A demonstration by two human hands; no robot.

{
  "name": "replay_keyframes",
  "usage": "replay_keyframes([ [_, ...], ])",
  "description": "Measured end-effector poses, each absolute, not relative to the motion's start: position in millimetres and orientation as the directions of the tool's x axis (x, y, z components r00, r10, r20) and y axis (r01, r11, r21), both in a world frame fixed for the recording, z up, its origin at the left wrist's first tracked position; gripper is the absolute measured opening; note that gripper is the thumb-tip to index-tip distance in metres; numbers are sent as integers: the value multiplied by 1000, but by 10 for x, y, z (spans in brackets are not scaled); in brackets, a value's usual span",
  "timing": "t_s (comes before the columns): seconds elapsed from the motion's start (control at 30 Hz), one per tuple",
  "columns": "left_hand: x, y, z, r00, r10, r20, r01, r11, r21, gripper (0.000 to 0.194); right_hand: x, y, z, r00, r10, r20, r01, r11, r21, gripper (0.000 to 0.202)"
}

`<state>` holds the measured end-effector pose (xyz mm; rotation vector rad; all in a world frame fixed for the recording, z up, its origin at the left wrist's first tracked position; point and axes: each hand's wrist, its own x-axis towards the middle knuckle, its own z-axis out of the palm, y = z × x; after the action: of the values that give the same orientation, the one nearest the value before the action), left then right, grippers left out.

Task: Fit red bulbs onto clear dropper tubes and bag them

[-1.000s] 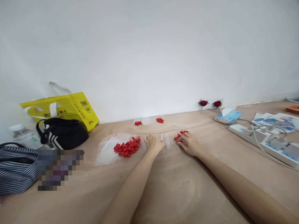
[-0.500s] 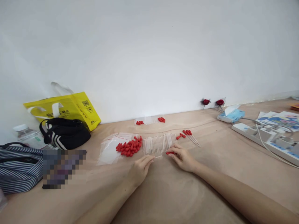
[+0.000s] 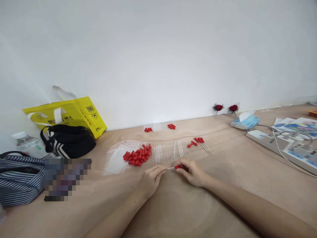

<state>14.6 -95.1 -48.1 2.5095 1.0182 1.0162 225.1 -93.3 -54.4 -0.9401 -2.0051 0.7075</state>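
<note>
My left hand (image 3: 153, 178) pinches a thin clear dropper tube (image 3: 170, 168), which points right. A red rubber dropper bulb (image 3: 177, 167) is between the fingers of my right hand (image 3: 192, 172), its mouth at the tube's end; I cannot tell how far the tube goes in. Just beyond my hands lies a row of clear tubes (image 3: 169, 152). To its left, a pile of red bulbs (image 3: 137, 156) rests partly on clear plastic bags (image 3: 114, 158). On the right, several droppers with bulbs fitted (image 3: 203, 145) lie beside loose red bulbs (image 3: 192, 143).
Small bags with red bulbs (image 3: 158, 127) lie by the wall. A yellow bag (image 3: 86, 115), black pouch (image 3: 71, 142), jar (image 3: 27, 143) and striped bag (image 3: 22, 181) stand left. At right are a tissue pack (image 3: 246, 122), power strip (image 3: 279, 148), papers (image 3: 299, 127) and two fabric roses (image 3: 233, 108).
My right hand has moved slightly left with the red bulb, and the bulb now meets the tube's end. The gap between them has closed. My left hand keeps its hold on the tube.
</note>
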Motion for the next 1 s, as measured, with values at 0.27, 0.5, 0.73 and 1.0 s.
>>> replay_keyframes([
  [0.27,143,-949,-473,570,626,532,511,-777,368,25,2261,-936,-536,-445,777,446,339,607,-719,19],
  [0.5,183,-966,-452,606,575,550,511,-811,286,29,2258,-941,-530,-433,768,472,385,631,-674,18],
  [0.73,217,-994,-479,601,552,579,529,-817,230,28,2276,-958,-545,-448,732,513,323,668,-670,19],
  [1.0,227,-1020,-474,616,532,581,519,-829,209,29,2276,-973,-577,-482,694,535,351,713,-608,20],
])
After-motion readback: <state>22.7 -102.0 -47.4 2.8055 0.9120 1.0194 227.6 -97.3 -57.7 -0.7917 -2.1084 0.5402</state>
